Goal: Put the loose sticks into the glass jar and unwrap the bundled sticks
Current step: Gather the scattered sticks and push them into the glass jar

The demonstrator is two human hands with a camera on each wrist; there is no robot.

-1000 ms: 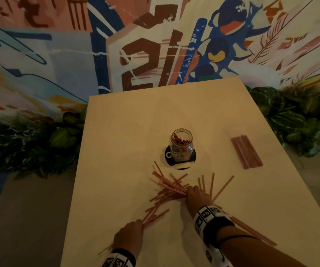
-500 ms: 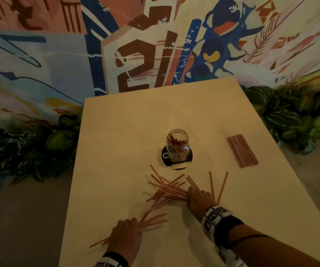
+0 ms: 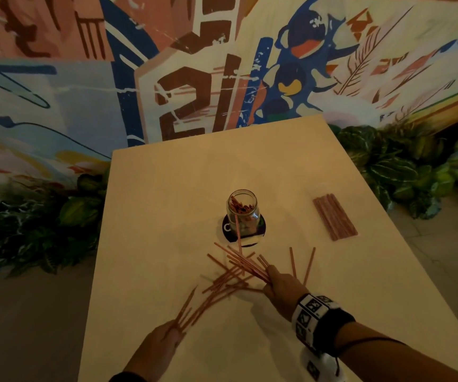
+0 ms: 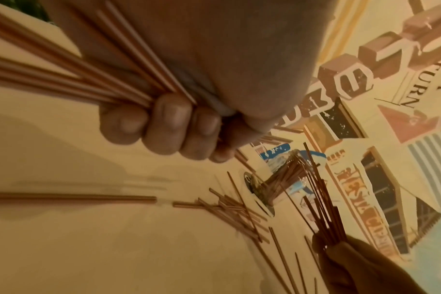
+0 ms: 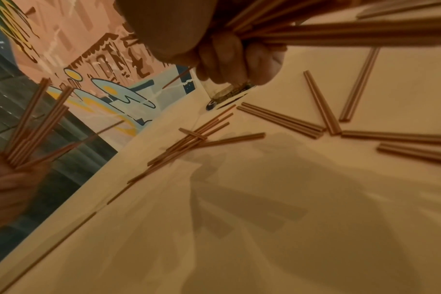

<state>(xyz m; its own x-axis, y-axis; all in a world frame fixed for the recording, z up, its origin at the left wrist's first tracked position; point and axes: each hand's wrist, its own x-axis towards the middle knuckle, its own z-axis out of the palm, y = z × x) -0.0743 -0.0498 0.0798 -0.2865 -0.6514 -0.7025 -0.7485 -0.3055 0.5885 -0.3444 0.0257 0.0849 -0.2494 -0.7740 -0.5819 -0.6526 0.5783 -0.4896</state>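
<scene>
A glass jar [image 3: 243, 213] with several reddish sticks inside stands on a dark round coaster [image 3: 261, 230] mid-table. Loose sticks [image 3: 230, 279] lie scattered just in front of it. My left hand [image 3: 161, 346] grips a fan of loose sticks [image 4: 83, 75] lifted off the table near its front left edge. To the right, my right hand [image 3: 277, 285] grips another handful of sticks [image 5: 340, 33] above the pile. A flat wrapped bundle of sticks [image 3: 335, 216] lies at the right, away from both hands.
The pale table [image 3: 250, 166] has its left edge beside my left hand. A painted mural wall stands behind it. Green foliage [image 3: 404, 169] lines the floor on both sides. Two single sticks [image 3: 309, 264] lie right of my right hand.
Both hands have closed round handfuls of sticks and raised them off the table. The left hand drew back toward the front left; the scattered pile is thinner.
</scene>
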